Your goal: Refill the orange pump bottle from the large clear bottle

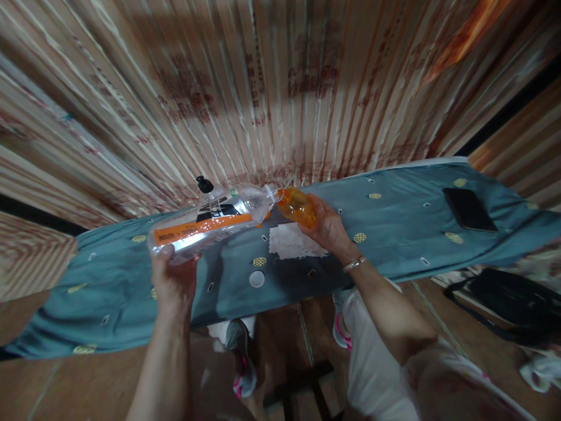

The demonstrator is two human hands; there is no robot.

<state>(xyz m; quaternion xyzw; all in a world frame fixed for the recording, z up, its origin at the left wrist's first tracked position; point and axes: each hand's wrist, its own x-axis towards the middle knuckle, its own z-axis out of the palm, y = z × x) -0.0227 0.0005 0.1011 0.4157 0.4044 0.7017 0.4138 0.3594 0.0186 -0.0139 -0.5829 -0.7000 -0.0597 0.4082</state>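
My left hand [173, 278] grips the base of a large clear plastic bottle [210, 221] with an orange and black label, tilted on its side with its neck pointing right. My right hand [329, 227] holds a small bottle of orange liquid [297, 206], its mouth meeting the neck of the large bottle. Both are held just above a table covered with a blue-green patterned cloth [394, 234]. A white bottle cap [256, 279] and a white cloth or tissue [293, 241] lie on the cover below the bottles. A black cap [204, 184] stands behind the large bottle.
A black phone [468, 209] lies on the right part of the table cover. A corrugated, rust-stained wall [272, 88] rises right behind the table. A dark bag [508, 304] sits on the floor at the right. My feet in sneakers [241, 362] show below the table edge.
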